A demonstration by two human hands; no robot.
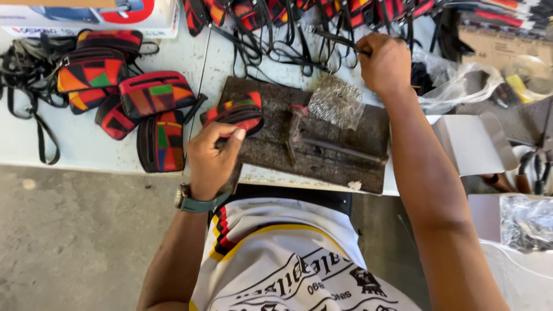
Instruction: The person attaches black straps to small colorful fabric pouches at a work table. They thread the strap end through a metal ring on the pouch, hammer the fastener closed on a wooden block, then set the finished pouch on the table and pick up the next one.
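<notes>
Head view: hands closed, left (212, 154) on pouch (236, 113) near table edge (86, 164), right (385, 62) on strap (337, 39)

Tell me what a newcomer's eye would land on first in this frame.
Probably the bright patchwork pouches in red, orange and green, heaped at the left of the white table. Next, the left hand gripping one such pouch over a dark worn block at centre. The right hand reaches into the black straps along the far edge.

Patchwork cloth pouch (239, 113) — rough, pitted slab (322, 147) — crinkly clear plastic (335, 102).
</notes>
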